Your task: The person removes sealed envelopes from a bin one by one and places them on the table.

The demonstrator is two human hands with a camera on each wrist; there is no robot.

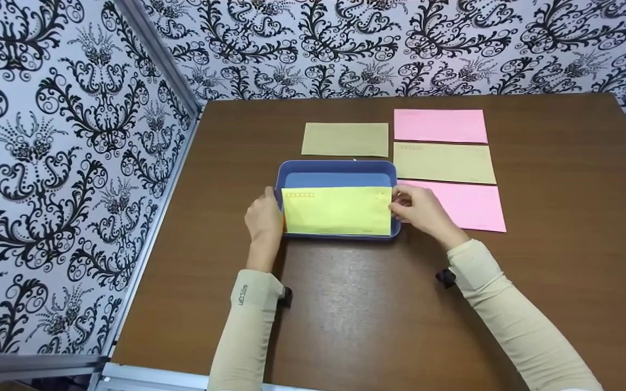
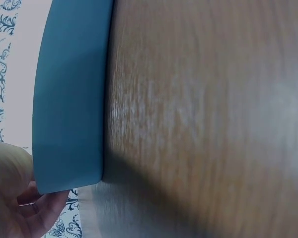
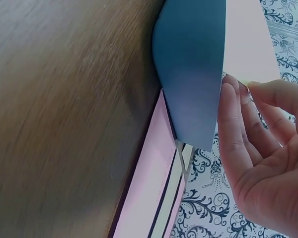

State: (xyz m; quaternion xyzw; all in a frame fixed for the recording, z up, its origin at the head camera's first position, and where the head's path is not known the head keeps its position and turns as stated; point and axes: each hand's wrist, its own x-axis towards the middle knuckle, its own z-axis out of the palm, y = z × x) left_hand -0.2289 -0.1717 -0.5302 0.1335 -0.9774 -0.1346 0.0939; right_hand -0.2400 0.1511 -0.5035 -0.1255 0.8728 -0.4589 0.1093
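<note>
A blue tray (image 1: 340, 166) sits on the table, with a yellow envelope (image 1: 337, 212) over its front part. My left hand (image 1: 264, 217) grips the tray's left end; in the left wrist view its fingers (image 2: 47, 213) curl at the tray's outer wall (image 2: 72, 114). Between the thumb and forefinger of my right hand (image 1: 421, 209) is the envelope's right edge, right at the tray's rim. The right wrist view shows this pinch at the corner of the envelope (image 3: 251, 39). A thin orange strip (image 1: 284, 222) shows beside the envelope's left edge.
Right of the tray lie a pink envelope (image 1: 473, 206), a tan envelope (image 1: 443, 163) and another pink envelope (image 1: 439, 126) in a column. Behind the tray is a tan envelope (image 1: 345, 139). Patterned panels (image 1: 345, 49) stand along the brown table's (image 1: 574, 217) back and left.
</note>
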